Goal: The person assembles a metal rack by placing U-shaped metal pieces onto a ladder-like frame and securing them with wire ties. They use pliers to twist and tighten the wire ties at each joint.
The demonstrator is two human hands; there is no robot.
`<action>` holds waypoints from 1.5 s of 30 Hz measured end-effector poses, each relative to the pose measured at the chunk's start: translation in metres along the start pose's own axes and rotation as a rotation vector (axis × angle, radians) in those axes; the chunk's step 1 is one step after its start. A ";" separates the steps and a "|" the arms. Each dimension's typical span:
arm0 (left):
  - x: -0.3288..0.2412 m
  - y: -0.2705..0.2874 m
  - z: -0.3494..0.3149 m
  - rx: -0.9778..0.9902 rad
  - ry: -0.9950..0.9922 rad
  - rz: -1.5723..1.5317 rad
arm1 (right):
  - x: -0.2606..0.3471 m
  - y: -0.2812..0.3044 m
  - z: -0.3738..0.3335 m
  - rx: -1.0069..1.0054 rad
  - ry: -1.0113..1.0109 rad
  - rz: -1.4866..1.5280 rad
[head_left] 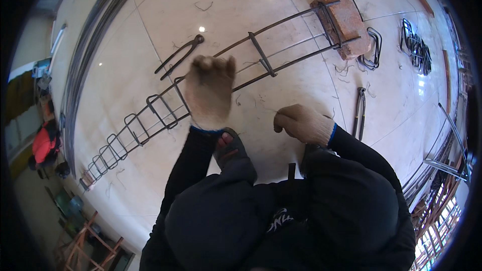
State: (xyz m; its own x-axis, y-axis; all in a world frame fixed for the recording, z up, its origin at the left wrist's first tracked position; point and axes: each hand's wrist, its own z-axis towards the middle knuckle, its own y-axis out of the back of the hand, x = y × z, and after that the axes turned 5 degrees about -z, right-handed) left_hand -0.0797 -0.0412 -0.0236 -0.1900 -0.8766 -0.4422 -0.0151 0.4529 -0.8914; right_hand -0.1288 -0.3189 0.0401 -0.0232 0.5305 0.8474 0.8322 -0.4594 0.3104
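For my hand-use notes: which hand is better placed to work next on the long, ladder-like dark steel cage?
Left, probably: the beige-gloved left hand appears over the cage, though contact is unclear; the beige-gloved right hand sits apart from its bars.

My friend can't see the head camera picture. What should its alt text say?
A person's gloved left hand is held over a long, ladder-like metal frame, with the gloved right hand over the pale floor beside it. The frame's right end rests on a reddish brick, and two pincers lie nearby.
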 end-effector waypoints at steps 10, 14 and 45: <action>0.027 -0.072 -0.037 -0.190 0.200 1.005 | 0.022 0.017 0.015 -0.097 -0.291 0.404; 0.027 -0.084 -0.033 -0.271 0.320 0.904 | 0.040 0.020 0.016 -0.025 -0.434 0.439; 0.020 -0.071 -0.030 -0.488 0.135 0.756 | 0.005 -0.004 0.019 -0.458 -0.356 -0.337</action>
State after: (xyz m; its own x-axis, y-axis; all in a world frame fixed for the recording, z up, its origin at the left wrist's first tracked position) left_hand -0.1118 -0.0861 0.0337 -0.4310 -0.3052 -0.8491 -0.2476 0.9449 -0.2140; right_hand -0.1216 -0.3013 0.0348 0.0086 0.8643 0.5028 0.4906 -0.4418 0.7511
